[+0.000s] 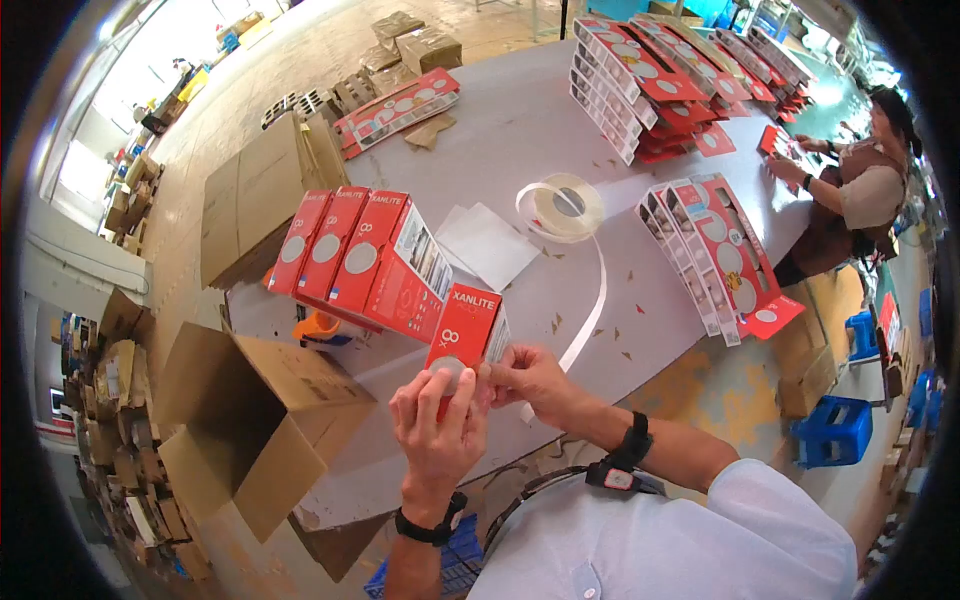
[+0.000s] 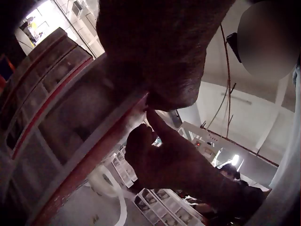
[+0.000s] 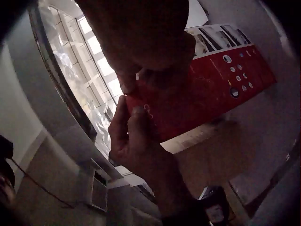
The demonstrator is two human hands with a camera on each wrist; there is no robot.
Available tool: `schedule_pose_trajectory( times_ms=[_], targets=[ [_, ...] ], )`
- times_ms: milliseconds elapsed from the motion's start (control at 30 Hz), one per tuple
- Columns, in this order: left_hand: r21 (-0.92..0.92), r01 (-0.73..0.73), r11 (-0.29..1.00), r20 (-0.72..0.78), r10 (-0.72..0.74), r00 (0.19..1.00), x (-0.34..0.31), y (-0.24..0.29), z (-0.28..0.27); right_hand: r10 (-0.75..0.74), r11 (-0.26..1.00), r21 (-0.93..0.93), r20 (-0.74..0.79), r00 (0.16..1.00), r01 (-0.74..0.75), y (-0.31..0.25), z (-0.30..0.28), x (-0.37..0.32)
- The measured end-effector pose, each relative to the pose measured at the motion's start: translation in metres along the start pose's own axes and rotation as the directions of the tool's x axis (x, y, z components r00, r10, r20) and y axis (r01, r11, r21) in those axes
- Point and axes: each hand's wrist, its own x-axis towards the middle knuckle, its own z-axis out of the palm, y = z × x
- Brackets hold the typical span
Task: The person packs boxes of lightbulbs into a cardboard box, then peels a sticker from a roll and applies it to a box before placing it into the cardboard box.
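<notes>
Card box in both hands: hold it by its firm edges

On my head view the red box sits at the near side of the desk, tilted, its top close to the row of three boxes; I can't tell whether it touches them or rests on the desk. My left hand grips its near end, fingers laid across the printed face. My right hand meets it there, thumb and finger pinching at the corner; the exact bit pinched is hidden from me.

I'd expect thin, folded card: stiff along the edges, soft in the middle of the broad faces, and a little slippery where the print shines. I can't see the contents, so I'd treat them as breakable, and I'd guess the weight is modest enough for one hand to steady it.

My best hold would be left fingers and thumb on opposite walls, close to the folds, squeezing gently. The end is likely weakest, so I'd keep the right fingertips light there.
</notes>
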Motion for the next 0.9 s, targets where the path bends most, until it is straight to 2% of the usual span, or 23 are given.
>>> schedule_pose_trajectory(
  times_ms=[67, 167, 267, 300, 367, 467, 600, 700, 767, 867, 900],
  targets=[
    [-0.006, -0.008, 1.0, -0.008, 0.008, 1.0, -0.002, 0.001, 0.002, 0.029, 0.999, 0.029, 0.003, 1.0, -0.029, 0.009, -0.004, 0.003],
    [-0.009, -0.016, 1.0, -0.025, 0.016, 1.0, -0.001, -0.004, 0.002, -0.004, 0.999, -0.044, -0.02, 1.0, 0.003, 0.009, -0.012, 0.011],
    [-0.029, -0.039, 0.999, -0.037, 0.038, 0.999, -0.004, -0.004, 0.003, -0.286, 0.884, -0.407, -0.084, 0.954, 0.229, 0.006, -0.045, 0.018],
    [-0.041, -0.029, 0.999, -0.051, 0.027, 0.998, -0.004, -0.005, 0.004, -0.476, 0.737, -0.562, -0.036, 0.879, 0.376, -0.01, -0.043, 0.013],
    [-0.068, -0.001, 0.998, -0.073, -0.004, 0.997, -0.006, -0.003, 0.005, -0.751, 0.31, -0.774, 0.156, 0.642, 0.552, -0.045, -0.035, 0.002],
    [-0.054, -0.004, 0.999, -0.096, -0.001, 0.995, -0.004, -0.002, 0.005, -0.67, 0.0, -0.767, 0.477, 0.569, 0.642, -0.079, -0.016, 0.003],
    [-0.039, 0.005, 0.999, -0.111, -0.009, 0.994, -0.004, -0.001, 0.007, -0.421, -0.208, -0.725, 0.672, 0.609, 0.657, -0.089, 0.005, 0.021],
    [-0.014, 0.017, 1.0, -0.147, -0.019, 0.989, -0.007, -0.001, 0.011, -0.22, -0.238, -0.683, 0.731, 0.646, 0.691, -0.096, 0.003, 0.042],
    [-0.018, 0.015, 1.0, -0.152, -0.018, 0.988, -0.01, -0.001, 0.009, -0.109, -0.385, -0.58, 0.801, 0.588, 0.718, -0.11, 0.008, 0.045],
    [-0.013, 0.005, 1.0, -0.153, -0.007, 0.988, -0.009, 0.002, 0.007, 0.095, -0.477, -0.429, 0.842, 0.531, 0.767, -0.136, 0.038, 0.029],
    [-0.021, 0.006, 1.0, -0.158, -0.009, 0.987, -0.011, 0.005, 0.009, 0.162, -0.472, -0.397, 0.839, 0.52, 0.787, -0.134, 0.041, 0.033]
  ],
)
